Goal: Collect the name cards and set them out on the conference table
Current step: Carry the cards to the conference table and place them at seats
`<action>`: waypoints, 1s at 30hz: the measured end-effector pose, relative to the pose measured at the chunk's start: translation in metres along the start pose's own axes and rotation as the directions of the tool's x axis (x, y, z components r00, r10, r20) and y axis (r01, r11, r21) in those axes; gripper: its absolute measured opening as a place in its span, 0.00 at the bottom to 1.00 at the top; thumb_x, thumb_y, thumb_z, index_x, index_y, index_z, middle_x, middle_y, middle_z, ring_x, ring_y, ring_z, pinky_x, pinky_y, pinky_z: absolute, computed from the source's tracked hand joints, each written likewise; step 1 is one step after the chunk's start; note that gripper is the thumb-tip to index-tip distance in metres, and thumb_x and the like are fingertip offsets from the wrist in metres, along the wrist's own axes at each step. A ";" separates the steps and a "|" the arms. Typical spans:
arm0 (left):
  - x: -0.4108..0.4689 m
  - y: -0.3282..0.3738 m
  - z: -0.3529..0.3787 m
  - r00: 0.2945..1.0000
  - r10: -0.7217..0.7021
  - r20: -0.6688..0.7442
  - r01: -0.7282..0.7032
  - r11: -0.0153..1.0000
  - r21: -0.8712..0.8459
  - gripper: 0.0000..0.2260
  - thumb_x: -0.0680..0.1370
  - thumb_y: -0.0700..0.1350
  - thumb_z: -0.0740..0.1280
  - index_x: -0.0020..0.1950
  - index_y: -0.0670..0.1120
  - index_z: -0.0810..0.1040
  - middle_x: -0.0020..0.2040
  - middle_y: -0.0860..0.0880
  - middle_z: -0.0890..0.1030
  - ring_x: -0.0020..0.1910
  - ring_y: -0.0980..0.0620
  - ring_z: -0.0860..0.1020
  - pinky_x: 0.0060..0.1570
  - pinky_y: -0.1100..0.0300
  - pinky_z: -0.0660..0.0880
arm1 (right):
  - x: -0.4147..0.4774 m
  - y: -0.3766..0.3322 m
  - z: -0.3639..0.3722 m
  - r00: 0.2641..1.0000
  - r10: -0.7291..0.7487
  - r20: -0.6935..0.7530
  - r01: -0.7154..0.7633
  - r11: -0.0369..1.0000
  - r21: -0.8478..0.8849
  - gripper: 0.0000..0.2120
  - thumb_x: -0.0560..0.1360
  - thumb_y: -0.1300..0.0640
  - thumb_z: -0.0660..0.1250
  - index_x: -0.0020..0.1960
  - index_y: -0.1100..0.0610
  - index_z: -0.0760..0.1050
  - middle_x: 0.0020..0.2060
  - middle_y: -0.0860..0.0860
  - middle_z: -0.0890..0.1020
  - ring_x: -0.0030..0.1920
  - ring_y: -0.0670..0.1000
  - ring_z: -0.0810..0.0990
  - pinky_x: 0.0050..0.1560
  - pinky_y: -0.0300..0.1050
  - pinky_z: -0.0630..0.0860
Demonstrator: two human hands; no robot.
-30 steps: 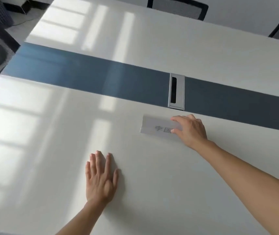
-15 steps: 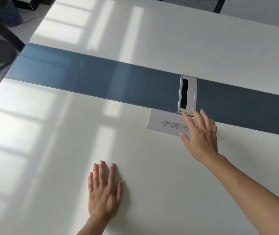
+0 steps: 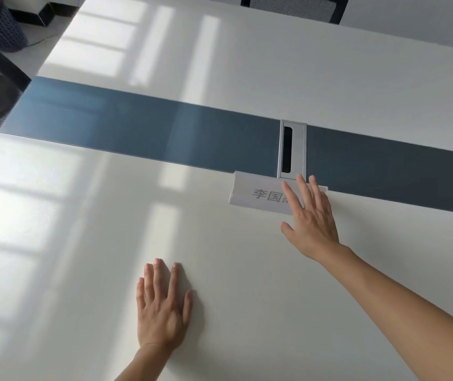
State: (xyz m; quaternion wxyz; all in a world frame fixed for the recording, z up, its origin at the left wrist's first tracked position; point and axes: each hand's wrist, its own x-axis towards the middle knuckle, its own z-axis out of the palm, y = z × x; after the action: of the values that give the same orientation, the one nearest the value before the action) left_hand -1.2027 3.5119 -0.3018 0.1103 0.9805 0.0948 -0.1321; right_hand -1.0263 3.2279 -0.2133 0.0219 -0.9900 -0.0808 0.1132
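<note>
White conference table (image 3: 247, 257), sunlit, with wide white surface stretching left toward its edge. Name card (image 3: 255, 193) propped at the near edge of the blue strip (image 3: 137, 133), just below the metal cable slot (image 3: 292, 149). Right hand (image 3: 312, 218) spread, fingers straight over the card's right end, gripping nothing. Left hand (image 3: 162, 312) flat, palm down, well apart from the card.

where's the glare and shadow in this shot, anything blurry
Head view: window-shaped sun patches glare on the glossy white conference table, mostly left; the flat left hand casts a soft shadow rightward; the white folded name card shows sharp grey print.
</note>
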 end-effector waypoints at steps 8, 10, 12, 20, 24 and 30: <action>0.001 -0.002 0.003 0.999 0.010 -0.035 -0.010 1.000 -0.011 0.31 0.78 0.62 0.43 0.75 0.47 0.63 0.77 0.37 0.59 0.77 0.38 0.53 0.74 0.47 0.44 | -0.036 -0.011 -0.006 0.988 0.023 -0.155 0.012 0.975 0.222 0.26 0.74 0.55 0.66 0.71 0.55 0.68 0.74 0.56 0.67 0.74 0.57 0.63 0.70 0.54 0.64; 0.001 -0.002 0.004 0.999 0.017 -0.040 -0.017 1.000 -0.002 0.30 0.78 0.61 0.47 0.75 0.47 0.62 0.77 0.37 0.58 0.77 0.37 0.52 0.74 0.47 0.44 | -0.067 -0.017 -0.005 0.992 0.125 -0.003 -0.111 0.894 0.433 0.19 0.75 0.54 0.66 0.65 0.55 0.75 0.63 0.53 0.79 0.62 0.53 0.78 0.63 0.50 0.73; 0.000 -0.002 0.003 0.999 0.024 -0.030 -0.024 1.000 -0.012 0.30 0.77 0.60 0.48 0.76 0.47 0.60 0.77 0.37 0.57 0.77 0.37 0.51 0.74 0.46 0.43 | -0.107 -0.022 -0.003 0.965 0.189 0.180 -0.259 0.780 0.570 0.16 0.74 0.53 0.67 0.61 0.54 0.77 0.52 0.49 0.83 0.50 0.48 0.82 0.58 0.47 0.77; -0.016 -0.016 -0.048 0.965 0.106 0.241 -0.062 0.981 -0.185 0.19 0.76 0.50 0.64 0.66 0.46 0.73 0.68 0.44 0.73 0.69 0.42 0.68 0.64 0.49 0.68 | -0.287 -0.026 0.006 0.846 0.380 0.375 -0.523 0.452 0.723 0.09 0.74 0.55 0.70 0.54 0.52 0.80 0.45 0.51 0.85 0.48 0.49 0.84 0.51 0.44 0.78; -0.070 -0.001 -0.100 0.849 0.207 0.486 0.109 0.831 -0.545 0.11 0.78 0.45 0.66 0.57 0.43 0.79 0.45 0.45 0.83 0.45 0.45 0.81 0.46 0.55 0.74 | -0.378 -0.038 0.001 0.758 0.513 0.402 -0.547 0.165 0.821 0.05 0.74 0.60 0.70 0.49 0.53 0.81 0.44 0.55 0.86 0.43 0.51 0.86 0.44 0.41 0.77; -0.163 0.035 -0.143 0.788 0.385 0.481 0.078 0.712 -0.698 0.06 0.78 0.43 0.66 0.53 0.44 0.81 0.45 0.42 0.85 0.44 0.45 0.83 0.43 0.55 0.76 | -0.502 -0.050 -0.006 0.626 0.648 0.434 -0.452 -0.152 0.879 0.06 0.76 0.57 0.68 0.50 0.56 0.82 0.42 0.51 0.88 0.43 0.51 0.87 0.44 0.46 0.77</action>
State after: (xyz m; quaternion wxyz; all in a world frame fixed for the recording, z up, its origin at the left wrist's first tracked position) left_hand -1.3155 3.4878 -0.1149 0.4992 0.7797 0.0102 -0.3779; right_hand -1.5152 3.1941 -0.0940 0.5947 -0.6695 0.4415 0.0562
